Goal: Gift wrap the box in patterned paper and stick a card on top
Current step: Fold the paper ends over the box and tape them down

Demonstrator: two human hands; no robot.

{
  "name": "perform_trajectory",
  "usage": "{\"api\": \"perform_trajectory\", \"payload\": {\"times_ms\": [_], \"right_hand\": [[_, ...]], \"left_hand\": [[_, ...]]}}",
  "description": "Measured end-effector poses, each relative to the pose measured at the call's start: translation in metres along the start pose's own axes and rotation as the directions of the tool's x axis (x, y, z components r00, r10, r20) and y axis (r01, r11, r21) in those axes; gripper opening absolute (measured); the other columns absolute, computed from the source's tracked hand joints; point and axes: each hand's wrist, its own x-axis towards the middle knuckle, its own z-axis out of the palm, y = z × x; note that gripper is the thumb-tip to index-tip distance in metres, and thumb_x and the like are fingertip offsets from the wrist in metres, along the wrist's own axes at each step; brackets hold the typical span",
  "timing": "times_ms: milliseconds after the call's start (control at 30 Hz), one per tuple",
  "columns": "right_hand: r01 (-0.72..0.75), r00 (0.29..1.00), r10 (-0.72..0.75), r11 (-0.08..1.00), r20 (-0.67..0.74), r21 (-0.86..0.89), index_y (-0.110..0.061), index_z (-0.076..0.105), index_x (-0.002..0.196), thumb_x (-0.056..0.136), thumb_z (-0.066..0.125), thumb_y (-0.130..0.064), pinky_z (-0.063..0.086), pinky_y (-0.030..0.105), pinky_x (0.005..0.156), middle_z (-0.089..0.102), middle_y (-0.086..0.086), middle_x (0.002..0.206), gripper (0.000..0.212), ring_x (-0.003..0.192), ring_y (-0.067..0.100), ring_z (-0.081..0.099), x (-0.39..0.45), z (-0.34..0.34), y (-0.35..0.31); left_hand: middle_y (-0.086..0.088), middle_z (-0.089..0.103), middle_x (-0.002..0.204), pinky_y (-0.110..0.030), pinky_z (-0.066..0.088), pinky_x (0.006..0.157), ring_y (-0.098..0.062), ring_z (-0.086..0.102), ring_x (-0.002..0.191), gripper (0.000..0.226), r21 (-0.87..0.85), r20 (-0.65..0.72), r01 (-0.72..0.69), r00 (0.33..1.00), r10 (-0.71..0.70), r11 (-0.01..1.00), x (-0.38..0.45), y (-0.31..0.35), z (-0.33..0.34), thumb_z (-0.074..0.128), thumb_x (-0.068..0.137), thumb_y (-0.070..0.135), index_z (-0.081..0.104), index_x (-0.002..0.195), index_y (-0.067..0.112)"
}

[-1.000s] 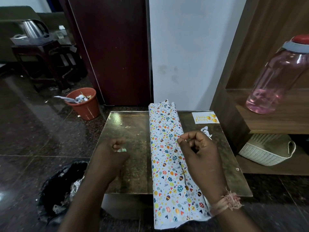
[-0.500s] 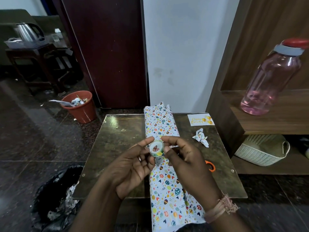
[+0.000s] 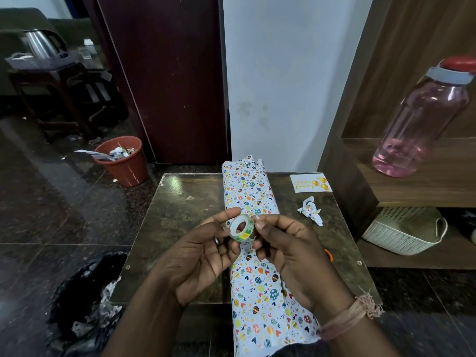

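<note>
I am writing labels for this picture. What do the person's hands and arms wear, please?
The left hand wears a thin metal ring on one finger. The right hand shows no ring; its wrist carries a band of pinkish thread, wound several times, with frayed ends. Both forearms are bare, without sleeves.

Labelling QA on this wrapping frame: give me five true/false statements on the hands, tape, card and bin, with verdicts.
1. Both the left hand and the right hand hold the small roll of clear tape with a green-yellow core. True.
2. The white birthday card with gold balloons is stuck on the long box wrapped in egg-patterned paper. False: it lies on the dark brown table, right of the box.
3. The terracotta plastic bin stands on the floor left of the table. True.
4. The pink water bottle with a red cap lies on the floor. False: it stands on a wooden shelf.
5. The box's far end is neatly folded shut. False: the paper there stands loose.
</note>
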Motion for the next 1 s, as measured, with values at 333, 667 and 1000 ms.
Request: {"api": "perform_trajectory", "payload": {"times_ms": [333,667,1000], "right_hand": [[0.076,0.996,-0.084,0.977,-0.036,-0.197,-0.004,0.074,0.090,0.091,0.069,-0.004,0.048,0.029,0.057,0.065,0.014,0.073,0.005,0.066,0.023,0.058,-0.002,0.000,0.000],[0.115,0.987,-0.129,0.983,-0.095,-0.142,-0.005,0.076,0.085,0.089,0.069,-0.003,0.042,0.028,0.053,0.062,0.017,0.074,0.008,0.061,0.018,0.052,-0.003,0.002,-0.005],[0.153,0.964,-0.197,0.961,-0.180,-0.233,-0.008,0.077,0.087,0.091,0.068,-0.005,0.041,0.028,0.052,0.058,0.014,0.067,0.010,0.059,0.019,0.050,-0.002,-0.004,-0.007]], "left_hand": [[-0.008,0.068,0.093,-0.023,0.051,0.059,-0.010,0.061,0.071,0.034,0.343,0.021,-0.190,0.981,0.195,0.920,-0.003,-0.006,0.008,0.070,0.081,0.007,0.076,0.115,0.009],[-0.009,0.068,0.093,-0.025,0.049,0.049,-0.015,0.056,0.057,0.044,0.409,0.030,-0.142,0.989,0.142,0.901,-0.006,-0.007,0.014,0.042,0.093,-0.007,0.077,0.113,0.010],[-0.014,0.067,0.096,-0.023,0.046,0.045,-0.017,0.061,0.067,0.067,0.374,0.222,-0.064,0.975,-0.022,0.925,-0.007,-0.004,0.005,0.042,0.067,0.003,0.072,0.126,0.012]]}}
